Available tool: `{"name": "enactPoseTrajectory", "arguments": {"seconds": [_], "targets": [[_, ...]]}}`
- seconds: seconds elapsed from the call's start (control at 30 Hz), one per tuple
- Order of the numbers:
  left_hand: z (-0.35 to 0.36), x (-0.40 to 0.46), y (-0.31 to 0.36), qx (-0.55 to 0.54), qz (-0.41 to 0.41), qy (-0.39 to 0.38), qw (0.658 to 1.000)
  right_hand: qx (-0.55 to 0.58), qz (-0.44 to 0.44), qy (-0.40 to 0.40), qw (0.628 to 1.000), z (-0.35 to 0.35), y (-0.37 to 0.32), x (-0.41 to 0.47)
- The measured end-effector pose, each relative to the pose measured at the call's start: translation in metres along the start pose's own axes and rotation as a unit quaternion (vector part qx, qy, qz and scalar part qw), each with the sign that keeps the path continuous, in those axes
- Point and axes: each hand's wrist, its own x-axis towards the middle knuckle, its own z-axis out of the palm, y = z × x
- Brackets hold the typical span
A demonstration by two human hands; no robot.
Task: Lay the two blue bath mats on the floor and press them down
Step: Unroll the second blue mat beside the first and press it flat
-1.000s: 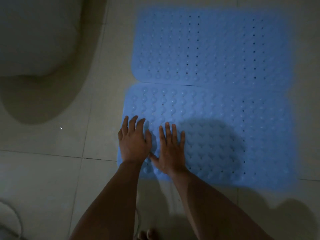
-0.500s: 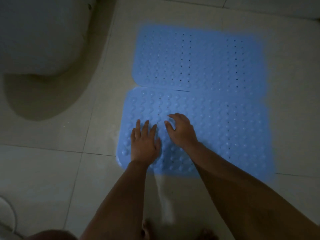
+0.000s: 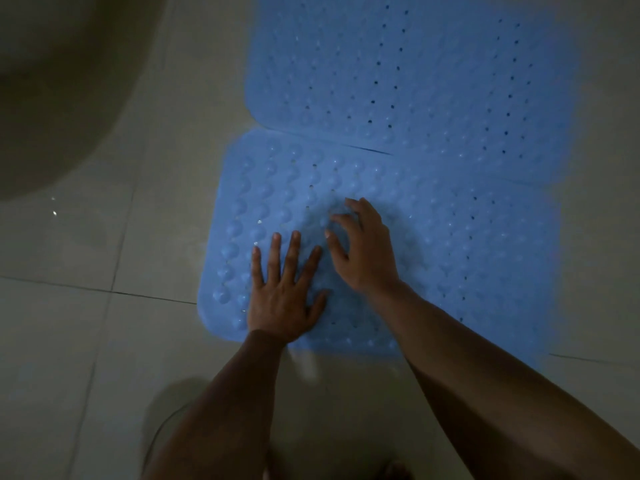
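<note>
Both hands on the near mat [image 3: 450,258]: left hand [image 3: 282,296] flat, right hand [image 3: 363,251] loosely curled, grasping nothing.

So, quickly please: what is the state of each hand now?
Left hand: open, flat on the near mat.
Right hand: open, fingers loosely bent, tips at the same mat, holding nothing.

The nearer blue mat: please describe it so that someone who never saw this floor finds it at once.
On the tiled floor, right of the pale curved fixture, two blue mats lie edge to edge. The nearer blue mat is the one closest to the person. Unlike the farther mat, it has the left hand flat on it and the right hand over it.
</note>
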Motion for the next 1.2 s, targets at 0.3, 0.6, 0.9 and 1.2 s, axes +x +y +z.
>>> {"name": "enactPoseTrajectory", "arguments": {"seconds": [0.3,0.6,0.9,1.2], "targets": [[-0.002,0.001,-0.003,-0.004,0.001,-0.006,1.000,-0.015,-0.003,0.000,1.000,-0.001,-0.010,-0.019],[-0.060,-0.002,-0.044,-0.042,-0.060,0.052,0.996,-0.013,-0.004,-0.052,0.999,-0.013,-0.061,-0.018],[-0.089,-0.017,-0.113,-0.016,-0.214,0.082,0.973,-0.101,-0.063,-0.178,0.977,0.070,-0.150,-0.032],[-0.070,-0.015,-0.129,-0.048,-0.260,0.070,0.962,-0.119,-0.082,-0.154,0.977,0.087,-0.143,-0.045]]}}
